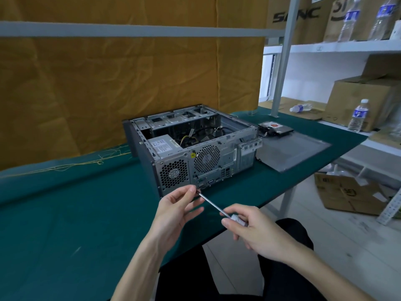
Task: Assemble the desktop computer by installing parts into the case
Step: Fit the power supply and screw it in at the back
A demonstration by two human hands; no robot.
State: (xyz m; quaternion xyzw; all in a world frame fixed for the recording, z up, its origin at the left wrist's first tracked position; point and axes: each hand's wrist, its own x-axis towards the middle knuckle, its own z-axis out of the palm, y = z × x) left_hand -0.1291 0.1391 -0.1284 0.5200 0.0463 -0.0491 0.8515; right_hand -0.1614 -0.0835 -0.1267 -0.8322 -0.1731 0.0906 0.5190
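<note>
Screwdriver in right hand, tip at left hand

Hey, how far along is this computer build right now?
Partly done. The power supply and cables already sit inside the open case. In hand: the right hand grips a screwdriver while the left hand pinches its tip near the case's rear. Left: the drive and side panel lie outside on the green table.
</note>
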